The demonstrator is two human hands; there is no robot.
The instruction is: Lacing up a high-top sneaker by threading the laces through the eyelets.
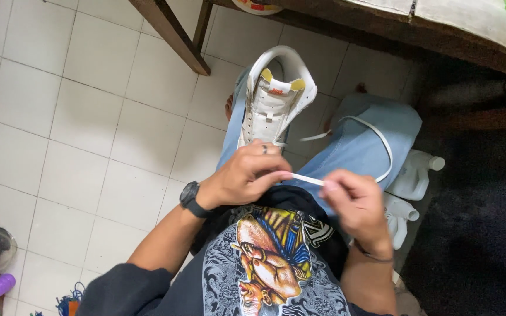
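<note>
With both hands pinching the white shoelace (376,131), the left hand (244,175) fingers and right hand (352,205) fingers should keep it flat and untwisted below the white sneaker (273,99) at upper centre.

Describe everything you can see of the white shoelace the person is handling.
The white shoelace is a flat, woven-looking strip. One end is stretched taut between the hands: the left hand pinches it with fingertips and the right hand grips it close by. From there it loops out over the person's blue jeans in a wide curve and runs back toward the white sneaker resting on the lap, heel away from the person. Whether it is threaded through an eyelet cannot be told.
</note>
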